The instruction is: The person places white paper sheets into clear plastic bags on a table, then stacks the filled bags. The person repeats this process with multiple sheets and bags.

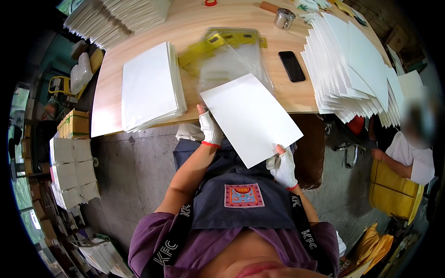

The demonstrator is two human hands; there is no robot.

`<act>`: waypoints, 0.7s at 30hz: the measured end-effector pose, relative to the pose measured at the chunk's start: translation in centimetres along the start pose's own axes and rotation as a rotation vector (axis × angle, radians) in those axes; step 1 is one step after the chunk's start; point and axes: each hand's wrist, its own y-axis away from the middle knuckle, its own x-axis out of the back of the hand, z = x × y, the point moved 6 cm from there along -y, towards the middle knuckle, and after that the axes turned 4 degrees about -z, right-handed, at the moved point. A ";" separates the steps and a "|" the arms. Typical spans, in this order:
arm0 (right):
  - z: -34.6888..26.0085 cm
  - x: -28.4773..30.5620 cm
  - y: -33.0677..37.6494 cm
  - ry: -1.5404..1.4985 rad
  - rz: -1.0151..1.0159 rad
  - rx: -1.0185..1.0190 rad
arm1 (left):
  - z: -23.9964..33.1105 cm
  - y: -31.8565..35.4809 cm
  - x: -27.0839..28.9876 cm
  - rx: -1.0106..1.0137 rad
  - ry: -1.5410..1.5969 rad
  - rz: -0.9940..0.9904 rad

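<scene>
A white sheet of paper or thin card [251, 120] is tilted over the table's front edge, in front of my body. My right hand [282, 167], in a white glove with bare fingertips, pinches its near right corner, thumb on top. My left hand [211, 128], gloved the same way, is at its left edge with the thumb up; its other fingers are hidden behind the sheet. Just beyond lie clear plastic bags [236, 60] with yellow header strips [214, 40], partly covered by the sheet. On the left sits a neat stack of white sheets [150, 85], apparently in clear sleeves.
A black phone [291, 66] and a metal tin [284, 19] lie right of the bags. Fanned white sheets [345, 69] pile up at the right, more stacks [118, 21] at the far left. Another person [408, 157] is at the right by a yellow chair [394, 194]. Bundles [73, 171] stand on the left floor.
</scene>
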 end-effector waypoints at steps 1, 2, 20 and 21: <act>0.0 -0.2 0.0 0.003 -0.002 -0.002 | 0.9 -0.1 0.5 -0.097 -0.164 0.018; -0.1 -0.5 0.0 0.003 -0.021 -0.009 | 1.9 -0.4 1.4 -0.192 -0.328 0.038; -0.6 -1.1 1.0 0.072 0.005 0.004 | -5.2 -4.3 5.8 0.275 0.106 -0.072; -0.5 -1.1 1.1 0.089 0.011 0.003 | -5.5 -3.8 6.5 0.277 0.087 -0.073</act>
